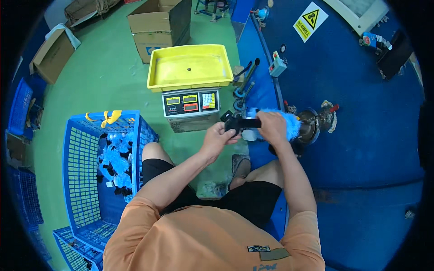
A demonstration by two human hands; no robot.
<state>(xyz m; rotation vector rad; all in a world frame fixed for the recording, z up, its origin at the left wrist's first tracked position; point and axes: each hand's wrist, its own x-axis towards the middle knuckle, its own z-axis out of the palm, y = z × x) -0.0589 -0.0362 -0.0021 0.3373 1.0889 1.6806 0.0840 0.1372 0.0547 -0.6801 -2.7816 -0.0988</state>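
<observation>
A bright blue furry plush piece (pixel 291 125) with black parts is between my hands, at the front of the blue machine (pixel 357 158). My right hand (pixel 272 127) is closed around it, close to a round metal fitting (pixel 311 128) on the machine. On the other side, my left hand (pixel 216 141) pinches a black end of the plush (pixel 233 124). The furry part reaches to the metal fitting, but I cannot tell whether it sits over a nozzle there.
To my left stands a blue plastic crate (pixel 81 171) holding several blue and black plush pieces (pixel 118 162). Ahead, a yellow tray (pixel 190 67) rests on a digital scale (pixel 191 102). Cardboard boxes (pixel 151 27) stand beyond. A small switch box (pixel 277 67) is on the machine.
</observation>
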